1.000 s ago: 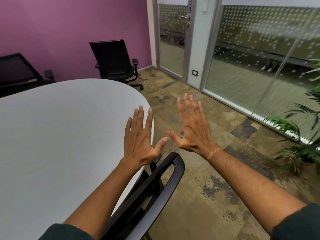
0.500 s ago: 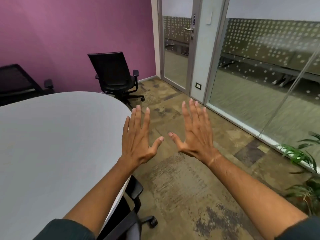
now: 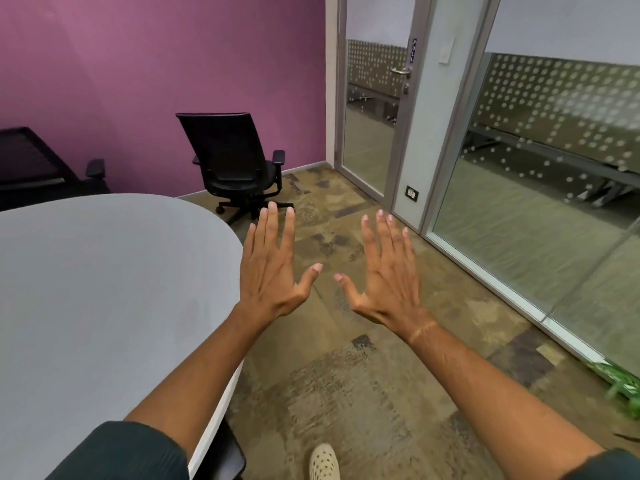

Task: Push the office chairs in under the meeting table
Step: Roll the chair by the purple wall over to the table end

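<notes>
Since a second ago, the near chair's backrest has slipped almost out of view: only a dark edge (image 3: 225,455) is seen at the bottom of the frame, tucked against the rim of the meeting table (image 3: 104,306). More of the far corner has been brought into view as the room is crossed.

Both arms are held out forward over the carpet. The left hand (image 3: 273,271) is spread flat with straight fingers, and nothing is held in it. The right hand (image 3: 384,275) is likewise spread and empty. A pale shoe (image 3: 323,462) is seen stepping below.

A black office chair (image 3: 235,164) stands well apart from the table, near the purple wall (image 3: 156,64), with its back turned toward the viewer. A second dark chair (image 3: 31,161) is partly seen at the left edge, beyond the table's far side.

The chair is judged to roll easily on its castors, though the carpet would add drag, and it may swivel if pushed off centre. The top of the stiff backrest is judged the best place to be gripped, with both hands spaced evenly.

No containers are seen; green plant leaves (image 3: 623,386) show at the right edge by the glass wall (image 3: 554,202).
</notes>
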A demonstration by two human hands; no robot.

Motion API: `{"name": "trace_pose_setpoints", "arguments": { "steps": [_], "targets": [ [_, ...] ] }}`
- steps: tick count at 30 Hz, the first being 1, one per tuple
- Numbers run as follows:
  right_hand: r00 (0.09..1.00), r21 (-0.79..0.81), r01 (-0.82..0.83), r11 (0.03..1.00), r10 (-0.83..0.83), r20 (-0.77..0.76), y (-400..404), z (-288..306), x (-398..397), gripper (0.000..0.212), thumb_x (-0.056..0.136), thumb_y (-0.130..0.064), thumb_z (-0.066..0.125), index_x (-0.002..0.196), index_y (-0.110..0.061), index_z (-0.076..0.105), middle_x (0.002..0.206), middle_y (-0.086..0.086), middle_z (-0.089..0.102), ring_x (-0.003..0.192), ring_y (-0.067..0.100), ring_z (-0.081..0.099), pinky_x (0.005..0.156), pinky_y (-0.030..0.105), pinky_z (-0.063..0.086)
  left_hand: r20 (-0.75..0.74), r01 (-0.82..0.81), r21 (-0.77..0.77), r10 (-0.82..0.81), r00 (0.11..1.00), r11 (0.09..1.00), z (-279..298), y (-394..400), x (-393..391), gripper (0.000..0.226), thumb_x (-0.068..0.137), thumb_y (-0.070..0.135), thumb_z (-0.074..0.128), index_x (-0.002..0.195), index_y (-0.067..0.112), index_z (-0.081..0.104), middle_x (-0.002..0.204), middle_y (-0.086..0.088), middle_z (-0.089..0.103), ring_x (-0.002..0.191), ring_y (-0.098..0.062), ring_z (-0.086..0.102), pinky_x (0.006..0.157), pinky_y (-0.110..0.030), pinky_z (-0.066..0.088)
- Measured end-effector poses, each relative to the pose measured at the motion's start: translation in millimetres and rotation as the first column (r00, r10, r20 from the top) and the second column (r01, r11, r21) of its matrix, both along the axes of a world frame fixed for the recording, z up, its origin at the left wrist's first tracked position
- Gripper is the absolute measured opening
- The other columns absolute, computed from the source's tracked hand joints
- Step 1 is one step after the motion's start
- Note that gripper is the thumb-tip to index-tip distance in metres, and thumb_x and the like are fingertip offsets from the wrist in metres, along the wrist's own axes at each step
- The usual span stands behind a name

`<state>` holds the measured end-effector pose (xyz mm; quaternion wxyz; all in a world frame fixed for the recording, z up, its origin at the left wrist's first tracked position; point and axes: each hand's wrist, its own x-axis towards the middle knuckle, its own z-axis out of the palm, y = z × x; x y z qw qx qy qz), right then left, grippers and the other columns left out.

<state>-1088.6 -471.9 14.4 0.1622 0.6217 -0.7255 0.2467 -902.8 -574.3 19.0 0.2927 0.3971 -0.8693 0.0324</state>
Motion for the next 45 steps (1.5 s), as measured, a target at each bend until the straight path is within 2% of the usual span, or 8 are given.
{"name": "trace_pose_setpoints", "arguments": {
  "steps": [8,16,20,25,32,39,45],
  "targets": [
    [0.999,0.029,-0.032,0.999,0.032,-0.007,-159.0,-0.1,-59.3,0.098,0.085,-0.068,0.044,0.156,-0.010,0.009,0.163,0.020,0.008,0.151,0.031,0.001,0.120,0.056,0.009,-0.020,-0.037,0.020,0.037,0.999,0.999,-8.5,-153.3,-51.9,0.093,0.086,0.072,0.030,0.154,0.018,-0.001,0.162,-0.014,-0.005,0.149,-0.025,-0.009,0.120,-0.047,0.003],
    [0.998,0.053,-0.054,0.997,0.055,-0.015,-321.8,17.8,-98.4,0.097,0.086,-0.069,0.042,0.156,-0.009,0.012,0.162,0.021,0.010,0.150,0.033,0.005,0.120,0.055,0.009,0.018,-0.062,0.027,0.061,0.998,0.998,7.7,-295.3,-100.0,0.093,0.088,0.071,0.031,0.154,0.014,-0.001,0.161,-0.017,-0.003,0.149,-0.027,-0.006,0.121,-0.048,0.006],
    [0.996,0.060,-0.089,0.994,0.090,-0.020,-399.9,17.6,-117.2,0.097,0.084,-0.065,0.047,0.156,-0.009,0.011,0.162,0.023,0.010,0.150,0.035,0.006,0.119,0.056,0.010,0.053,-0.117,0.040,0.115,0.992,0.992,6.1,-364.0,-116.2,0.093,0.087,0.072,0.029,0.154,0.014,0.000,0.161,-0.018,-0.002,0.149,-0.028,-0.005,0.120,-0.049,0.008],
    [0.989,0.070,-0.141,0.988,0.144,-0.041,-501.5,14.5,-145.1,0.098,0.084,-0.067,0.041,0.156,-0.009,0.008,0.162,0.023,0.008,0.150,0.034,0.003,0.120,0.056,0.007,0.105,-0.196,0.033,0.192,0.976,0.980,-4.6,-449.5,-138.6,0.092,0.088,0.071,0.027,0.154,0.014,-0.004,0.161,-0.018,-0.004,0.149,-0.029,-0.006,0.120,-0.048,0.007],
    [0.970,0.050,-0.234,0.971,0.237,-0.061,-646.5,20.2,-181.5,0.097,0.085,-0.067,0.041,0.156,-0.009,0.010,0.162,0.022,0.010,0.150,0.034,0.005,0.120,0.055,0.009,0.061,-0.283,0.042,0.280,0.958,0.958,2.4,-573.2,-175.6,0.093,0.087,0.074,0.023,0.154,0.016,-0.004,0.161,-0.017,-0.004,0.149,-0.027,-0.006,0.121,-0.047,0.006],
    [0.946,0.049,-0.314,0.948,0.317,-0.070,-759.5,20.8,-182.0,0.097,0.087,-0.069,0.040,0.156,-0.009,0.007,0.162,0.021,0.008,0.151,0.033,0.002,0.121,0.053,0.006,0.066,-0.370,0.030,0.367,0.928,0.929,3.5,-681.4,-177.8,0.094,0.089,0.072,0.031,0.154,0.015,-0.004,0.161,-0.018,-0.001,0.149,-0.029,-0.003,0.120,-0.048,0.010],
    [0.942,0.071,-0.323,0.944,0.328,-0.077,-860.1,12.2,-166.7,0.097,0.086,-0.065,0.046,0.156,-0.008,0.010,0.161,0.022,0.012,0.150,0.035,0.007,0.120,0.054,0.011,0.095,-0.406,0.037,0.401,0.911,0.913,-6.8,-785.2,-152.4,0.093,0.087,0.070,0.030,0.154,0.016,-0.006,0.161,-0.018,-0.001,0.149,-0.029,-0.002,0.121,-0.047,0.009]
  ]
}}
